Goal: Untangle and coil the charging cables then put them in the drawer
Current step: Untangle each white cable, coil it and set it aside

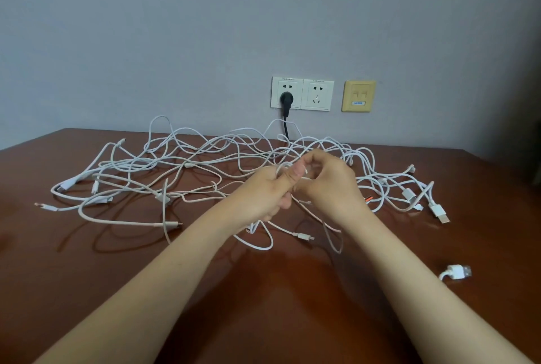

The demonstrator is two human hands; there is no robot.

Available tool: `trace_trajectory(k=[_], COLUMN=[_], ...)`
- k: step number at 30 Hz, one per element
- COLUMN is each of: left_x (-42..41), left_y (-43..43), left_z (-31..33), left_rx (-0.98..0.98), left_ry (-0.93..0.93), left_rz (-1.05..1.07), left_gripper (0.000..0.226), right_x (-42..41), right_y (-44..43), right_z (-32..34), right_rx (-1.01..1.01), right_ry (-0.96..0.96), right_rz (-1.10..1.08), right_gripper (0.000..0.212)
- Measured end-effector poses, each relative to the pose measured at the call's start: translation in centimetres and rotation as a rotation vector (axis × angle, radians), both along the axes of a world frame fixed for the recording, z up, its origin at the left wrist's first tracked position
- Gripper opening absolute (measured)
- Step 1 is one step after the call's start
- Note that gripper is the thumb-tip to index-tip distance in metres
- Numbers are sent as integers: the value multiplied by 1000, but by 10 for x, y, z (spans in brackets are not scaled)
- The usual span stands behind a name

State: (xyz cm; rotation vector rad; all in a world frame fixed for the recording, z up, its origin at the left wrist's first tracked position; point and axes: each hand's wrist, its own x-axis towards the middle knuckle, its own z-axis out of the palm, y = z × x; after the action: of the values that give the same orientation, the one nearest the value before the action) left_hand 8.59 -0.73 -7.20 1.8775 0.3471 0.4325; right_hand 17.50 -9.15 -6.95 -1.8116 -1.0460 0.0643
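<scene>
- Two hands are meeting over the middle of the tangle: the left hand [268, 194] is curling round a few white strands with its thumb raised, while the right hand [330, 182] is pinching a strand just beside that thumb.
- Many cables [205, 164] are lying knotted across the brown surface [263, 290], spreading from the far left to a cluster of connectors [424, 199] at the right. None is looking coiled yet, and no drawer is showing.
- One USB plug [458, 272] is lying apart at the near right, its cord disappearing at the right forearm. It looks like a free end worth starting from.
- Judging by the grip, the person is working a single strand loose. This is likely going best with the left hand holding the bunch slack, since pulling taut risks tightening the crossings.
- Tracing one cable from its connector and feeding that end back through each loop is looking safer than tugging from the middle.
- Lifting the freed length clear of the heap before coiling should be stopping it from catching again.
- Behind the heap, a black plug [286, 98] is sitting in the sockets [301, 95], its cord dropping behind the tangle. It is best left out of the sorting.
</scene>
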Motion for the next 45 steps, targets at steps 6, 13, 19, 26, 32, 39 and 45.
trace_trajectory(k=[6,13,19,26,32,39,45], left_x=[-2,-7,-8,-6,-2,1,3], left_y=[4,2,3,2,9,8,7], left_z=[3,3,5,5,5,8,7], left_rx=[-47,-35,-62,-168,-420,-398,-333], left_ry=[64,93,77,42,-198,-325,-355], left_rz=[-86,-184,-189,-153,116,274,315], left_gripper=[31,25,40,40,40,34,28], right_x=[1,8,7,2,-5,-20,-29], right_y=[-1,0,-1,-1,5,12,9], right_z=[0,-1,0,2,3,-8,-12], right_rx=[-14,51,54,205,133,61,-78], right_ry=[-116,-110,-131,163,240,-51,-307], right_rz=[1,-38,-83,33,97,-6,11], right_gripper=[16,6,12,34,31,26,25])
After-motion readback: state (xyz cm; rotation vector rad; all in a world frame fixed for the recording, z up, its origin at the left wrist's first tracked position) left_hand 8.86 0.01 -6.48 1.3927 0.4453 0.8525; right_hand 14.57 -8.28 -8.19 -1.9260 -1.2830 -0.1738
